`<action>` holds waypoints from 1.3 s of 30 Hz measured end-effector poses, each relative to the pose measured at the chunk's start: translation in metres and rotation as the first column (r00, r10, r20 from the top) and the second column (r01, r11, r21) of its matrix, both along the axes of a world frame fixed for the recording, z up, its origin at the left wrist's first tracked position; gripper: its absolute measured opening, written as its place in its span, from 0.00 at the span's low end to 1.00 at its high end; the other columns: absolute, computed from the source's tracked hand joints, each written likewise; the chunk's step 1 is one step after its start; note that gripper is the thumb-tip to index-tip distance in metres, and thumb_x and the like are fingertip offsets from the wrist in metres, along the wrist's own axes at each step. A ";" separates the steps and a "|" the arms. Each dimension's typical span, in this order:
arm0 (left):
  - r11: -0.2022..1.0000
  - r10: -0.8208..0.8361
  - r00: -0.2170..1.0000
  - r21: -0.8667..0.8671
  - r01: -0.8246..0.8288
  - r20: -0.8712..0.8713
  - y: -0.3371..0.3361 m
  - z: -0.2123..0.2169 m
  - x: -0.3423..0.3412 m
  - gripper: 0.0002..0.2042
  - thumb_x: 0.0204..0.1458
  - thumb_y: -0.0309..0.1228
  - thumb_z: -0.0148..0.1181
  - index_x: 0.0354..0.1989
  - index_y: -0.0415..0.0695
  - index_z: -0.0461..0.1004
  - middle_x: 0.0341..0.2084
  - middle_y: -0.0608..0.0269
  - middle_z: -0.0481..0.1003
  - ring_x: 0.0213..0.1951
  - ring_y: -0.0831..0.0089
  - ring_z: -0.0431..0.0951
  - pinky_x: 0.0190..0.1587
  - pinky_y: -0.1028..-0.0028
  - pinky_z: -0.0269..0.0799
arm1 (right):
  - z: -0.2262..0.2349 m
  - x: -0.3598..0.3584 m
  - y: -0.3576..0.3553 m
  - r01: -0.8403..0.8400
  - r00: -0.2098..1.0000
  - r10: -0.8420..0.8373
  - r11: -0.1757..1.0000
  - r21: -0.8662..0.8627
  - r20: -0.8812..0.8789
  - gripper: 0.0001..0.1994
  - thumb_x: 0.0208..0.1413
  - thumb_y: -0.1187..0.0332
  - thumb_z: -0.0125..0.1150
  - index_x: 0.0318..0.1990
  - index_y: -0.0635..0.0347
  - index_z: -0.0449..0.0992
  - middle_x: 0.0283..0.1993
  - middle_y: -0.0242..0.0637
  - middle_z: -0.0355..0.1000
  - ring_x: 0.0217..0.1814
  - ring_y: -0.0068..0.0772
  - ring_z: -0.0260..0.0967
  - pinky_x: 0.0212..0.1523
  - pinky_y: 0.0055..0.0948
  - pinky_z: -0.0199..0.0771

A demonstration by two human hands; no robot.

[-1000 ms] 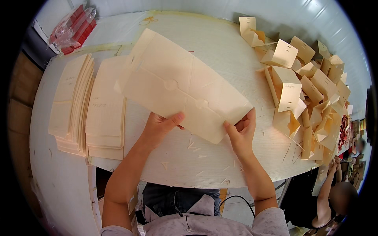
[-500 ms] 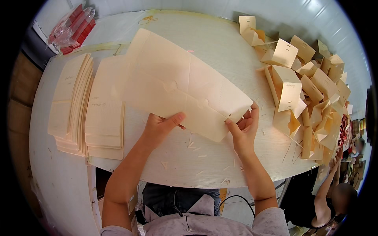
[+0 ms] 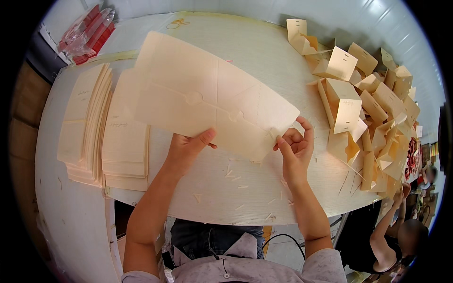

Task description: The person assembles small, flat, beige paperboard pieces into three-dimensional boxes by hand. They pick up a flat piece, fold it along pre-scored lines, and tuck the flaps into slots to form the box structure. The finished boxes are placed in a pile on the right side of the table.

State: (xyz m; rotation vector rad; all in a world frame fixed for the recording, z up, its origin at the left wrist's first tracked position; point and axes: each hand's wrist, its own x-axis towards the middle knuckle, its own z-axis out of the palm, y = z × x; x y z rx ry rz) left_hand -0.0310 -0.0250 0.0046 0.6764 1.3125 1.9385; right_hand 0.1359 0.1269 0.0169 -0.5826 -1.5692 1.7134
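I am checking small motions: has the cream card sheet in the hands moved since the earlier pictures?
Yes: judged against the red packets at upper left, the cream card sheet has moved left and slightly upward in the picture.

Pale table (image 3: 255, 42) at centre, glossy white wall (image 3: 245, 8) from 11 to 2 o'clock, bright reflections (image 3: 375, 6) near 2, brown panelling (image 3: 23, 113) at 9, pale floor (image 3: 285, 250) at 5, metal leg (image 3: 340, 230) at 4
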 end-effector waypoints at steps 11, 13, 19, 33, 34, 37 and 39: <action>0.997 -0.072 0.997 0.007 0.072 -0.038 0.000 -0.007 0.003 0.06 0.50 0.26 0.55 0.36 0.40 0.71 0.30 0.66 0.73 0.31 0.79 0.73 0.29 0.76 0.73 | 0.004 -0.002 -0.006 0.113 0.991 -0.119 0.989 0.095 0.062 0.30 0.42 0.84 0.52 0.54 0.59 0.49 0.34 0.34 0.64 0.25 0.15 0.63 0.26 0.14 0.61; 0.997 -0.080 0.996 0.006 0.081 -0.046 0.000 -0.007 0.004 0.06 0.50 0.26 0.54 0.36 0.40 0.71 0.30 0.66 0.73 0.31 0.79 0.73 0.29 0.76 0.73 | 0.004 -0.003 -0.006 0.127 0.988 -0.136 0.985 0.119 0.075 0.30 0.42 0.84 0.52 0.54 0.59 0.49 0.33 0.33 0.64 0.25 0.15 0.63 0.26 0.13 0.61; 0.999 -0.023 0.999 -0.024 0.023 -0.033 0.001 0.000 0.004 0.07 0.50 0.26 0.55 0.37 0.40 0.70 0.30 0.66 0.73 0.31 0.78 0.73 0.29 0.76 0.74 | 0.002 -0.001 -0.004 0.082 0.993 -0.088 0.994 0.076 0.072 0.30 0.43 0.84 0.52 0.54 0.59 0.49 0.33 0.33 0.64 0.26 0.16 0.64 0.26 0.14 0.63; 1.000 -0.009 0.999 -0.023 0.008 -0.043 0.000 0.000 0.001 0.07 0.50 0.28 0.55 0.37 0.41 0.69 0.29 0.68 0.71 0.31 0.79 0.72 0.29 0.75 0.73 | 0.002 -0.001 -0.003 -0.024 1.000 0.023 0.998 0.055 0.018 0.30 0.45 0.83 0.53 0.55 0.59 0.47 0.28 0.35 0.67 0.28 0.20 0.66 0.32 0.19 0.66; 1.000 -0.008 0.999 -0.021 0.007 -0.041 0.000 0.000 0.001 0.07 0.50 0.28 0.55 0.37 0.42 0.69 0.29 0.68 0.71 0.31 0.79 0.72 0.29 0.75 0.73 | 0.003 -0.001 -0.004 -0.021 1.000 0.020 0.998 0.053 0.019 0.30 0.45 0.83 0.53 0.55 0.59 0.46 0.28 0.35 0.67 0.29 0.20 0.66 0.32 0.20 0.66; 1.000 -0.004 0.999 -0.017 0.004 -0.037 0.000 0.000 0.001 0.07 0.50 0.28 0.55 0.37 0.42 0.69 0.29 0.68 0.71 0.32 0.79 0.72 0.29 0.75 0.73 | 0.005 -0.002 -0.006 -0.019 1.000 0.019 0.999 0.043 0.021 0.30 0.46 0.83 0.51 0.55 0.59 0.45 0.29 0.37 0.68 0.30 0.22 0.67 0.33 0.20 0.67; 1.000 -0.002 0.999 -0.013 0.002 -0.038 0.000 0.000 0.002 0.07 0.50 0.28 0.55 0.37 0.42 0.69 0.30 0.68 0.71 0.32 0.79 0.72 0.29 0.75 0.73 | 0.004 -0.002 -0.005 -0.029 0.999 0.029 0.999 0.033 0.019 0.30 0.46 0.84 0.50 0.56 0.59 0.44 0.30 0.38 0.68 0.31 0.22 0.67 0.33 0.20 0.67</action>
